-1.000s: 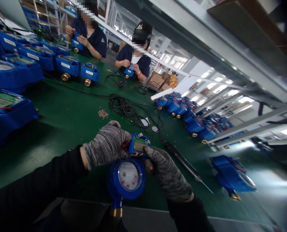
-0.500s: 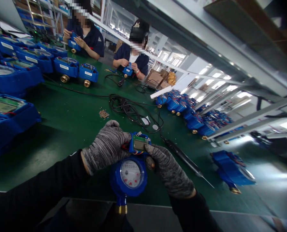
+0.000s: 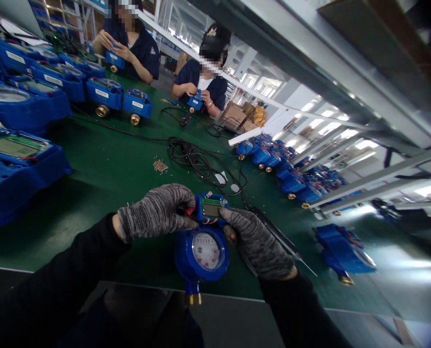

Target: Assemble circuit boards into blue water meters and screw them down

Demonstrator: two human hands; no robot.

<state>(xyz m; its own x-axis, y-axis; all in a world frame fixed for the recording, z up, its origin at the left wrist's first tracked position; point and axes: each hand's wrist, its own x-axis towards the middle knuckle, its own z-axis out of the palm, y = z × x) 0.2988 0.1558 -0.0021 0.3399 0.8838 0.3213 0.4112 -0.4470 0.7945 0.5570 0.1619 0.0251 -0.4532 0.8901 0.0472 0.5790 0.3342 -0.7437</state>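
Observation:
A blue water meter (image 3: pixel 204 253) with a round white dial and a brass end lies at the front edge of the green table. Its upper housing holds a green circuit board with a small grey display (image 3: pixel 211 210). My left hand (image 3: pixel 159 212), in a grey knitted glove, is closed at the housing's left side, around red wires. On the right side, my right hand (image 3: pixel 257 241), gloved too, grips the housing with fingers at the display's edge. Partly behind my right hand lies a black electric screwdriver (image 3: pixel 279 234) with a thin bit.
Small screws (image 3: pixel 160 166) lie in a pile beyond my left hand. Tangled black cable (image 3: pixel 188 154) runs across the table (image 3: pixel 110 164). Blue meters (image 3: pixel 27 169) crowd the left; another (image 3: pixel 344 251) sits at right. Two people across the table each handle a blue meter.
The view has shifted slightly. The meter has moved a little right and up in view, and its dial part sits closer to the display. Both hands remain at the housing.

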